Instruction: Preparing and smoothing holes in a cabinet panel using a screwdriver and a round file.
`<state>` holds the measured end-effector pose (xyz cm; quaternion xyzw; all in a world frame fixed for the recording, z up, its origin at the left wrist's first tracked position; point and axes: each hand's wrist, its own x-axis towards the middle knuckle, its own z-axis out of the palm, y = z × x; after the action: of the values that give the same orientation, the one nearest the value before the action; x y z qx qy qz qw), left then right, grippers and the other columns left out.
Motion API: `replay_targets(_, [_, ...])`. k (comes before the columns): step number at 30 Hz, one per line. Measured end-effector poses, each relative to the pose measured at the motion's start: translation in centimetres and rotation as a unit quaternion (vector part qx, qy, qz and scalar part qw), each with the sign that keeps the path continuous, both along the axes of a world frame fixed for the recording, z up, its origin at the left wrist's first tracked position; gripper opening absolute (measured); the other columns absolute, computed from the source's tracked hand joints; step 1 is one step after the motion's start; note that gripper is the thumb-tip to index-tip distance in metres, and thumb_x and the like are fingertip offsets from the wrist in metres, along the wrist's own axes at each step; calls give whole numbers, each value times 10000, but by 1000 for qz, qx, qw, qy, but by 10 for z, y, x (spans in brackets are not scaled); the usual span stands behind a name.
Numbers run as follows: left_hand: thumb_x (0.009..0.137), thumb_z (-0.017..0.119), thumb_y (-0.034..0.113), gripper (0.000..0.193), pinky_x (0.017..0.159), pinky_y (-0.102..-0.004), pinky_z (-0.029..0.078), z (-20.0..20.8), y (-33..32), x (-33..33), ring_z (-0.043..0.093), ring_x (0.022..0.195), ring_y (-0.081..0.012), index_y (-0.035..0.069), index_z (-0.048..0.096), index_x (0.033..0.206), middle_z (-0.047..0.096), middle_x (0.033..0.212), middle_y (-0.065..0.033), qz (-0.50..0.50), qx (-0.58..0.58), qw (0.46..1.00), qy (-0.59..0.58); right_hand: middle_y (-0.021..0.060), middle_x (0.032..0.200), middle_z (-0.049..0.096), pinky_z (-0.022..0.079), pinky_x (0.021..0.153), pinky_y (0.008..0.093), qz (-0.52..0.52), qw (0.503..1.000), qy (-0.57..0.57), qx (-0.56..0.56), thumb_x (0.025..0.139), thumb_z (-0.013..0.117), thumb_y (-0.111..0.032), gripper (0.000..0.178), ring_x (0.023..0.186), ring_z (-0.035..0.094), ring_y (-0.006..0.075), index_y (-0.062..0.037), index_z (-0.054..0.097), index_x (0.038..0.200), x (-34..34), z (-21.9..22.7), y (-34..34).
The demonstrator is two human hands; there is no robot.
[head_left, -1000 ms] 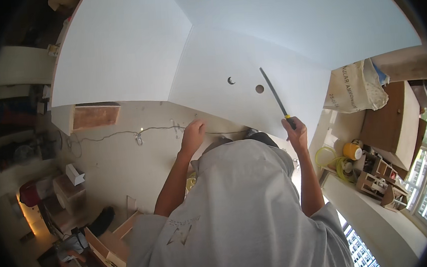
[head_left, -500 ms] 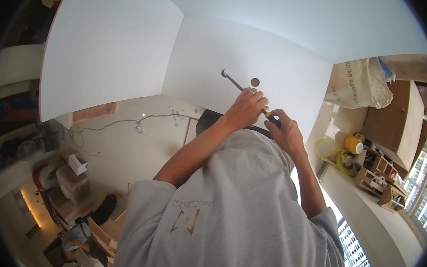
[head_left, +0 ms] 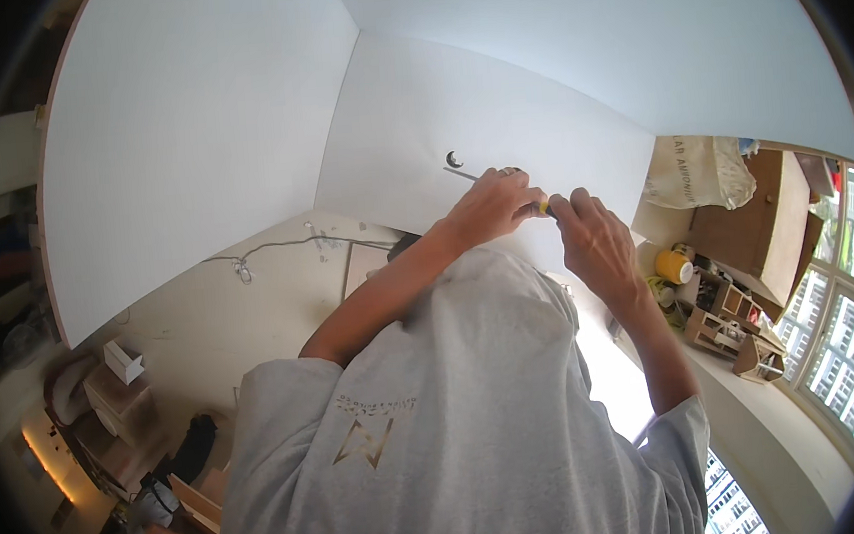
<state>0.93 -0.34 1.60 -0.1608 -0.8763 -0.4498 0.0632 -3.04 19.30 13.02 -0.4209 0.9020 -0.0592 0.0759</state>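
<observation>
My right hand point(head_left: 601, 243) is closed on the rear of a screwdriver point(head_left: 460, 173) with a long metal shaft and a black and yellow handle. Closer to the tip, my left hand point(head_left: 493, 207) wraps round the same tool and hides part of it. The shaft points up and left across a white panel point(head_left: 405, 118). Its tip lies just below a round hole point(head_left: 454, 159) in which a dark and shiny metal fitting shows. My left fingers cover most of the place where a second hole sits.
White side panels point(head_left: 186, 135) stand to the left and at the upper right. On the right are a pale sack point(head_left: 700, 170), a brown cabinet point(head_left: 744, 222), a yellow container point(head_left: 673, 268) and small wooden boxes point(head_left: 722, 319). Another person point(head_left: 156, 514) bends at the lower left.
The screwdriver tip has come off the left hole to just below it. My right hand has shifted right and turned at the handle. The left hand has moved slightly down, toward the hole on the right.
</observation>
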Motion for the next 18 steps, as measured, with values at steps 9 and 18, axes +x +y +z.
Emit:
replay_targets(9, [938, 756, 84, 162, 880, -457, 538, -24, -19, -16, 698, 927, -327, 54, 726, 1094, 723, 905, -111, -34, 47, 997, -44, 97, 924, 666, 607, 620, 376, 55, 984, -19, 168, 908, 709, -12, 458, 783, 736, 239, -90, 621, 1350, -15, 51, -54])
replay_targets(18, [965, 733, 115, 148, 850, -462, 541, -17, -37, -22, 712, 913, -315, 79, 729, 1109, 724, 886, -99, -24, 83, 996, -6, 115, 881, 672, 601, 623, 378, 66, 979, -11, 194, 933, 697, -24, 445, 748, 734, 239, -62, 641, 1373, -23, 57, -77])
